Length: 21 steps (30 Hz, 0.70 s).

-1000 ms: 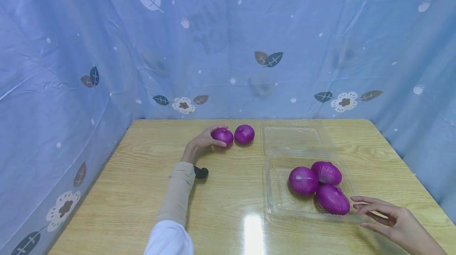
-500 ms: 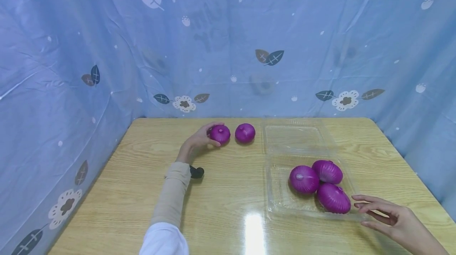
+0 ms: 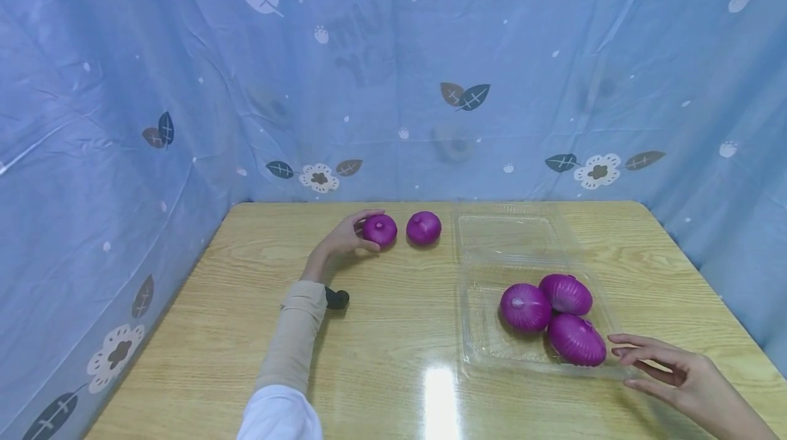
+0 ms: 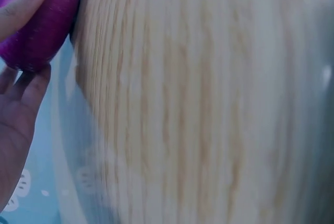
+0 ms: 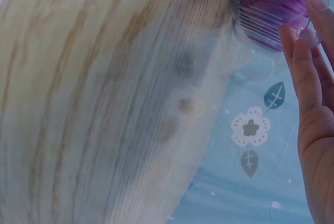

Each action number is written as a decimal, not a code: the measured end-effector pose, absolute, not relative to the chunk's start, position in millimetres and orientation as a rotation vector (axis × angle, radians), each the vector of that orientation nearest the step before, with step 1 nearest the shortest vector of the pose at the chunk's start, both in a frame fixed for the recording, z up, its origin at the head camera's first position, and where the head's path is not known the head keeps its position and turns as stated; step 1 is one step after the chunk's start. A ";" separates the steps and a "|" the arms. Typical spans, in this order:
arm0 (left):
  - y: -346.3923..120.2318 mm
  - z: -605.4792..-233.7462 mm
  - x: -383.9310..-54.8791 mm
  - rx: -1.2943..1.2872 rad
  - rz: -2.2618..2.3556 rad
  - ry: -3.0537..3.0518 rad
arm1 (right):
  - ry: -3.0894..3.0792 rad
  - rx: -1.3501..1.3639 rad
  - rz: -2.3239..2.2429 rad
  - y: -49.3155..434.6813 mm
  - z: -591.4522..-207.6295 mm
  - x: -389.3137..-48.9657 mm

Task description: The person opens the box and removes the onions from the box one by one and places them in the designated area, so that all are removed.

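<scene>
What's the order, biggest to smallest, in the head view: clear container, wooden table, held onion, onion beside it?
1. Wooden table
2. Clear container
3. Held onion and onion beside it: too alike to rank.

Looks like a curtained-off tabletop setup, can't tell if it's a home or lab. Blue leaf-and-flower curtain point(image 3: 393, 50) hangs from 9 through 12 to 3 o'clock around a wood-grain table point(image 3: 381, 344).

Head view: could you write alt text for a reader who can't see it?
A person's left grip holds a purple onion beside a second onion on a wooden table; at right, three more onions sit in an open clear plastic container, the right grip at its near right corner.
</scene>
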State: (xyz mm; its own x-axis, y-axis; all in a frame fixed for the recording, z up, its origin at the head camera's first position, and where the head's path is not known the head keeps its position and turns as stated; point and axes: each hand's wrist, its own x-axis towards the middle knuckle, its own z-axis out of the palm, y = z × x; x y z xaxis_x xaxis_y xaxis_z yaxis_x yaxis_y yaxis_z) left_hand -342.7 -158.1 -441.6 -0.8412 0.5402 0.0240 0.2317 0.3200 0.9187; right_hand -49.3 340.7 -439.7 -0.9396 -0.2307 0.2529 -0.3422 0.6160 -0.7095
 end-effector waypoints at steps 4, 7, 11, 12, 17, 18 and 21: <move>-157.5 -441.6 -343.2 0.687 1.520 2.320 | -2.701 0.467 1.224 341.2 -440.8 -49.3; -156.9 -441.4 -343.8 0.685 1.502 2.335 | -2.709 0.445 1.234 341.7 -441.4 -49.4; -155.9 -439.5 -343.6 0.673 1.474 2.356 | -2.714 0.433 1.239 342.3 -441.7 -49.5; -155.8 -438.9 -343.2 0.673 1.466 2.361 | -2.711 0.437 1.237 342.4 -441.7 -49.3; -155.4 -436.0 -341.2 0.660 1.439 2.376 | -2.689 0.470 1.246 342.2 -442.1 -48.7; -155.5 -435.6 -341.0 0.652 1.437 2.380 | -2.688 0.473 1.245 342.2 -442.3 -48.7; -156.4 -435.6 -340.7 0.641 1.433 2.397 | -2.698 0.459 1.249 342.8 -443.3 -49.3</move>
State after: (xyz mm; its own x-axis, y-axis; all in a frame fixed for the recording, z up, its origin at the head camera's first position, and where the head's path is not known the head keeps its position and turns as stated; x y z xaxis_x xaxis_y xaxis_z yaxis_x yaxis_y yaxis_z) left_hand -340.7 -156.4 -435.6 -0.8639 0.5036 -0.0087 0.2307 0.4110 0.8819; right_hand -49.3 342.8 -443.3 -0.9448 -0.2173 0.2451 -0.3275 0.6104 -0.7213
